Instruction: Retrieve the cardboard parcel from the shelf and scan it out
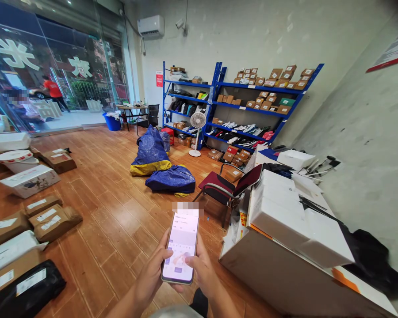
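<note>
A smartphone (pixel 181 247) with a lit screen is held upright in both hands, low in the middle of the view. My left hand (pixel 155 263) wraps its left edge, with the thumb resting over the screen. From the other side my right hand (pixel 202 267) grips the right edge, its thumb lying over the lower screen. The screen shows a form with a few text lines above an on-screen keyboard; the writing is too small to read. Fingers behind the phone are mostly hidden.
Labelled parcels (pixel 55 221) lie on the wooden floor at left. Ahead are blue woven sacks (pixel 151 150), a white fan (pixel 198 121) and blue shelves (pixel 262 108) of boxes. A chair (pixel 219 185) and a counter (pixel 285 269) with white foam boxes (pixel 281 203) stand at right.
</note>
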`<state>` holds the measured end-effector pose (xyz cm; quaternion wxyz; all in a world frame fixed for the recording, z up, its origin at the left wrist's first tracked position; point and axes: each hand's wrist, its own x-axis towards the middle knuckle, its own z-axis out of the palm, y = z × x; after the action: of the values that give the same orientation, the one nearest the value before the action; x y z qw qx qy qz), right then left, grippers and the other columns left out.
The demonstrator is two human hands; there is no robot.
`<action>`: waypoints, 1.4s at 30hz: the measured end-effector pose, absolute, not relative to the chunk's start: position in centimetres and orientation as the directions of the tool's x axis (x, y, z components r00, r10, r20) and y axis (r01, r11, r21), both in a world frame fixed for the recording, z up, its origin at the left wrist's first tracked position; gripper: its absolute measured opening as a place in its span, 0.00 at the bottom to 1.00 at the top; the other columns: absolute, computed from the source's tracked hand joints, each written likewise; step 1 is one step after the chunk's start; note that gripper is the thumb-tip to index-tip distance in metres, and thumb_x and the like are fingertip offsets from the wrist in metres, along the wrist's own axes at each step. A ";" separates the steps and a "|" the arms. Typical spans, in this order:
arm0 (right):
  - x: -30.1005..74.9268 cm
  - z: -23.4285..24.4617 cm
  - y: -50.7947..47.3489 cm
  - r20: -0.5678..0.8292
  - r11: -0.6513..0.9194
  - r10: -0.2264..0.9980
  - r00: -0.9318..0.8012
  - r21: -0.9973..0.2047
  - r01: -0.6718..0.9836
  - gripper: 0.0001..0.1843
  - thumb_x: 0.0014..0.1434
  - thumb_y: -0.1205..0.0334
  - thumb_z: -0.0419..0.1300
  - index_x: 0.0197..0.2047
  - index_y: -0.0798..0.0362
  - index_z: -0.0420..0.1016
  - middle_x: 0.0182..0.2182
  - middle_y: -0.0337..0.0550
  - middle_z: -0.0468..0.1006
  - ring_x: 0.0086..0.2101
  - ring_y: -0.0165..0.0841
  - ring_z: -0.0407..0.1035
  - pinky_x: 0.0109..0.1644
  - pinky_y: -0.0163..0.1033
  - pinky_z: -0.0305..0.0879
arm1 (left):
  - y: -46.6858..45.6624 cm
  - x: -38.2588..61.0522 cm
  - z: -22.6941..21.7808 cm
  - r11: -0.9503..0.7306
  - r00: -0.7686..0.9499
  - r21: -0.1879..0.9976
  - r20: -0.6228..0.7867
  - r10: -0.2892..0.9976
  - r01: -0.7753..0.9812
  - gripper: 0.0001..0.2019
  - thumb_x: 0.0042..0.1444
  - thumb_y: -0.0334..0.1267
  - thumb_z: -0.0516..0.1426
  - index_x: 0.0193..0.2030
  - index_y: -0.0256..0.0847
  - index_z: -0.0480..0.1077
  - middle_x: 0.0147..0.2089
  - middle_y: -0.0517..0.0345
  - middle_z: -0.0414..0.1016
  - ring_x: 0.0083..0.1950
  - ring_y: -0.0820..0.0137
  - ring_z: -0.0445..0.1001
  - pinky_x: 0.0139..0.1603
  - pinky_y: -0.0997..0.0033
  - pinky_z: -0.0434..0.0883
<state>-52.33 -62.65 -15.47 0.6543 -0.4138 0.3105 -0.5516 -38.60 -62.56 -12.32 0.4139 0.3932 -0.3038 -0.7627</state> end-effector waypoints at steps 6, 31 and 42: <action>-52.3 -15.6 -62.5 0.059 0.054 -0.975 0.213 -0.872 0.487 0.28 0.46 0.65 0.58 0.52 0.48 0.63 0.40 0.39 0.77 0.36 0.35 0.69 0.38 0.39 0.65 | -62.4 -38.9 -11.8 -0.481 -0.330 0.789 -0.370 -0.868 0.383 0.38 0.54 0.39 0.53 0.68 0.47 0.37 0.46 0.47 0.73 0.31 0.62 0.75 0.19 0.65 0.74; -52.6 -15.9 -62.3 0.052 0.028 -0.968 0.247 -0.950 0.310 0.43 0.39 0.52 0.69 0.56 0.49 0.54 0.43 0.47 0.75 0.38 0.40 0.71 0.39 0.44 0.67 | -62.1 -38.9 -11.7 -0.472 -0.385 0.765 -0.314 -0.868 0.438 0.34 0.56 0.40 0.49 0.67 0.48 0.39 0.49 0.47 0.72 0.35 0.60 0.76 0.18 0.69 0.73; -52.5 -15.3 -62.2 0.053 0.025 -0.978 0.203 -0.930 0.366 0.35 0.45 0.48 0.66 0.53 0.49 0.59 0.40 0.43 0.75 0.35 0.35 0.69 0.36 0.40 0.66 | -62.1 -38.9 -11.5 -0.463 -0.367 0.800 -0.329 -0.870 0.381 0.37 0.55 0.40 0.48 0.68 0.47 0.31 0.55 0.45 0.69 0.34 0.62 0.74 0.20 0.68 0.73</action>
<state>-52.51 -62.16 -15.33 0.6307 -0.4514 0.3390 -0.5324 -38.92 -62.07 -11.47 0.4097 0.3855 -0.3171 -0.7635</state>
